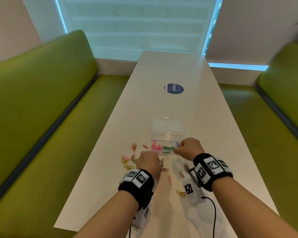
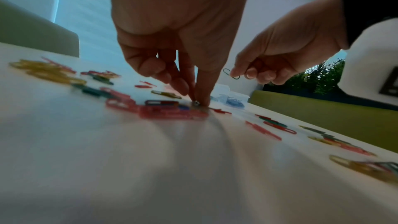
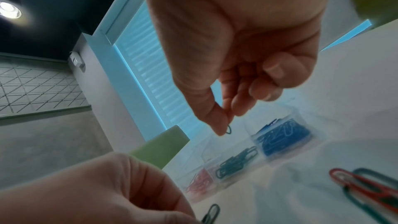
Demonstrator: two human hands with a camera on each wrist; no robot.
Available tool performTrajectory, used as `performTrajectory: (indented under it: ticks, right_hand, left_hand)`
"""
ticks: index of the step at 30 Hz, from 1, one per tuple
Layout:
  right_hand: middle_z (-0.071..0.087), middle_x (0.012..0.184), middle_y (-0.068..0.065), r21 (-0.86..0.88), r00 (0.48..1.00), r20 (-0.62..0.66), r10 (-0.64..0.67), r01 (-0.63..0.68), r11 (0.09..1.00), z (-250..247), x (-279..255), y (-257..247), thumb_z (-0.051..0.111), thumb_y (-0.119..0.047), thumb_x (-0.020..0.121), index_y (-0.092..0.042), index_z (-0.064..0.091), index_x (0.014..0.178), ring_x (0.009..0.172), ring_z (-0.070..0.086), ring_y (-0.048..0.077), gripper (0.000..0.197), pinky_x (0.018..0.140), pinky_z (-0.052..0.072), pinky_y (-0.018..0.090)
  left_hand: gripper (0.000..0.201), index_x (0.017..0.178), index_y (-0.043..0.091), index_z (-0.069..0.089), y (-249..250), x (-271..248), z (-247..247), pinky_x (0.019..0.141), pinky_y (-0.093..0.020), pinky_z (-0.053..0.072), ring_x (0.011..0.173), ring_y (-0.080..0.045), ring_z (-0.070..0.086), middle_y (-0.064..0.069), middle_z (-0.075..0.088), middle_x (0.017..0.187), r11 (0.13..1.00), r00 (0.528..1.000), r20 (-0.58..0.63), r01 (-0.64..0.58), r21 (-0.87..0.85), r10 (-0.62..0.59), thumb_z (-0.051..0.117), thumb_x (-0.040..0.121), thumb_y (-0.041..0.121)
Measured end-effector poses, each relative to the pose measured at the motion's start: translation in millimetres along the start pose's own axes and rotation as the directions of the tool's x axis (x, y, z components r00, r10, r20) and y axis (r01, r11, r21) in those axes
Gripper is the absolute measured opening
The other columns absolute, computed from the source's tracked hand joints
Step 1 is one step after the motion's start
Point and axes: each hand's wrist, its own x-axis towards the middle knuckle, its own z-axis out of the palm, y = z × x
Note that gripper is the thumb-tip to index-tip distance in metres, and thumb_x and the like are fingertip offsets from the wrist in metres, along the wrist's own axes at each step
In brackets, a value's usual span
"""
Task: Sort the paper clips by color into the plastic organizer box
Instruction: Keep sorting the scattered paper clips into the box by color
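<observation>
Right hand (image 1: pixel 189 148) fingers pinch a dark green wire paper clip (image 2: pixel 230 73), clear plastic organizer box (image 1: pixel 167 133) at twelve o'clock; left hand (image 1: pixel 149 163) fingers press loose clips onto the surface.

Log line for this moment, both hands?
right hand: pinches green clip over organizer box | left hand: fingertips on table clips

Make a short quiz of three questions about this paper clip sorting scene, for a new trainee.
1. True or false: the right hand pinches a green clip.
2. Which clips fill the box compartment between pink and blue? A yellow, B green, C red.
3. Fill in: the left hand presses its fingertips down on the ____.

Key: 1 true; 2 B, the green pile; 3 table.
</observation>
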Motion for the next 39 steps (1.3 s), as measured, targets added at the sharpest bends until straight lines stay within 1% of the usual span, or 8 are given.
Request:
performTrajectory:
  ticks: [4,8,12,19,22,25,31,39]
  right_hand:
    - [0.062,0.076,0.016,-0.013,1.000,0.005,0.013,-0.013,1.000,-1.4,6.4,2.4,0.064,-0.020,0.078,0.007,0.069,0.082,0.072,0.052,0.016,0.027,0.067,0.046,0.028]
    - [0.062,0.075,0.011,-0.045,1.000,0.017,0.001,0.000,0.999,-2.7,13.8,-5.5,0.064,-0.020,0.079,-0.004,0.064,0.071,0.076,0.059,0.021,0.018,0.072,0.051,0.030]
    - [0.072,0.093,0.016,-0.042,1.000,0.005,-0.018,0.018,0.999,-0.9,22.0,-15.0,0.063,-0.020,0.081,0.004,0.070,0.086,0.092,0.067,0.026,0.026,0.079,0.055,0.034]
    - [0.070,0.097,0.009,-0.074,0.999,0.045,-0.011,0.014,0.997,3.3,23.7,-15.7,0.067,-0.026,0.083,-0.004,0.071,0.091,0.092,0.065,0.022,0.024,0.074,0.052,0.029]
    - [0.072,0.094,0.010,-0.033,0.999,0.026,-0.032,0.033,0.999,-2.4,18.8,-9.2,0.065,-0.023,0.085,-0.003,0.072,0.084,0.091,0.065,0.021,0.021,0.076,0.050,0.029]
    - [0.069,0.093,0.004,0.000,0.998,-0.040,-0.045,0.045,0.999,-13.2,9.5,2.9,0.063,-0.025,0.086,-0.014,0.064,0.070,0.085,0.059,0.016,0.019,0.073,0.045,0.026]
    - [0.062,0.083,-0.004,0.048,0.989,-0.144,0.021,-0.014,0.999,-37.1,-21.2,48.2,0.064,-0.028,0.087,-0.012,0.069,0.086,0.083,0.054,0.011,0.017,0.073,0.039,0.023]
    - [0.069,0.097,0.001,0.038,0.985,-0.126,0.117,-0.113,0.993,-43.2,-49.5,99.7,0.064,-0.024,0.086,-0.013,0.070,0.090,0.084,0.055,0.011,0.014,0.074,0.041,0.022]
  left_hand:
    - [0.024,0.098,0.012,0.071,1.2,3.1,-5.4,0.082,-0.033,0.056,0.095,-0.022,0.065,-0.006,0.069,0.102,1.000,0.997,0.075,0.010,-0.006,-0.009,0.059,0.083,0.026]
    - [0.027,0.098,0.012,0.072,-1.1,3.5,-11.9,0.080,-0.032,0.056,0.094,-0.021,0.066,-0.005,0.070,0.101,1.000,0.992,0.126,0.002,-0.005,-0.002,0.068,0.073,0.023]
    - [0.026,0.096,0.013,0.072,-9.0,0.4,-17.0,0.078,-0.031,0.055,0.093,-0.020,0.066,-0.003,0.070,0.100,1.000,0.994,0.112,-0.011,0.004,0.011,0.069,0.076,0.029]
    - [0.016,0.094,0.016,0.073,-19.2,-8.5,-34.5,0.080,-0.027,0.047,0.099,-0.017,0.064,0.002,0.070,0.104,0.998,0.997,0.062,-0.036,-0.052,0.039,0.065,0.080,0.021]
    - [0.016,0.096,0.021,0.070,-16.7,-9.3,-40.5,0.081,-0.026,0.046,0.102,-0.015,0.061,0.004,0.068,0.106,0.995,0.998,0.013,-0.062,-0.083,0.063,0.064,0.081,0.021]
    - [0.019,0.097,0.020,0.070,-7.3,-6.2,-44.6,0.083,-0.028,0.048,0.105,-0.016,0.060,0.003,0.069,0.107,0.986,0.995,-0.029,-0.104,-0.128,0.101,0.059,0.083,0.017]
    - [0.025,0.107,0.023,0.068,21.3,7.2,-44.1,0.084,-0.028,0.044,0.113,-0.017,0.053,-0.001,0.066,0.112,0.974,0.973,-0.153,-0.189,-0.122,0.170,0.049,0.092,0.017]
    - [0.026,0.107,0.023,0.069,39.6,15.2,-36.1,0.086,-0.030,0.048,0.107,-0.020,0.061,0.000,0.066,0.116,0.982,0.976,-0.116,-0.189,-0.023,0.185,0.048,0.093,0.016]
